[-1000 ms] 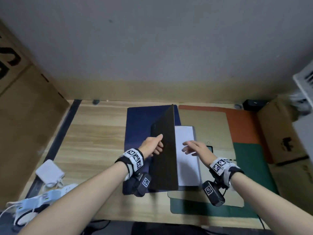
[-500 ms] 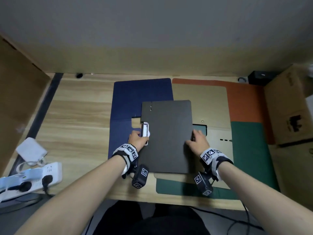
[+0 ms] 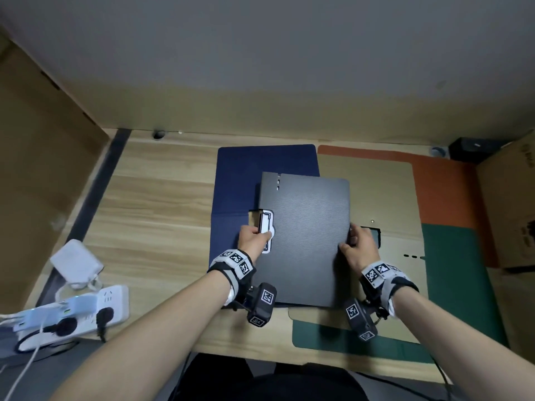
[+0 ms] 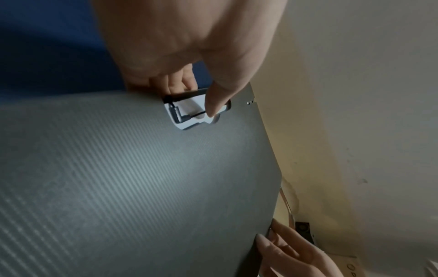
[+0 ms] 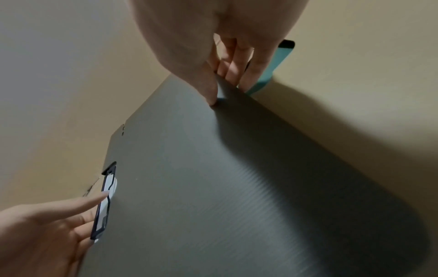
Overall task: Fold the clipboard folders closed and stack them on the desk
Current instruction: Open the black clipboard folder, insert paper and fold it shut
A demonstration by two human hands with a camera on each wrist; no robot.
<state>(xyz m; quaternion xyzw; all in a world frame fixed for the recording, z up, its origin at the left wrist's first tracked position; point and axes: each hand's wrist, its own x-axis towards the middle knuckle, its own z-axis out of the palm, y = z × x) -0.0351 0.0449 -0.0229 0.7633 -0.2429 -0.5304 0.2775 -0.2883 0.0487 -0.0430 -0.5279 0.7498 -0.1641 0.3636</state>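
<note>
The left hand (image 3: 252, 238) pinches the clip (image 3: 265, 224) on the black folder's (image 3: 304, 241) left edge, and the right hand (image 3: 360, 246) pinches its right edge. The folder is shut, lying over open folders on the counter (image 3: 162, 209). It looks thin, light, bendy and a bit slippery, so both side edges seem the best places to hold.

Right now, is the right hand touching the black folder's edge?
Touching. In the right wrist view, the right hand pinches the black folder at its edge, thumb on top, fingers beneath.
</note>
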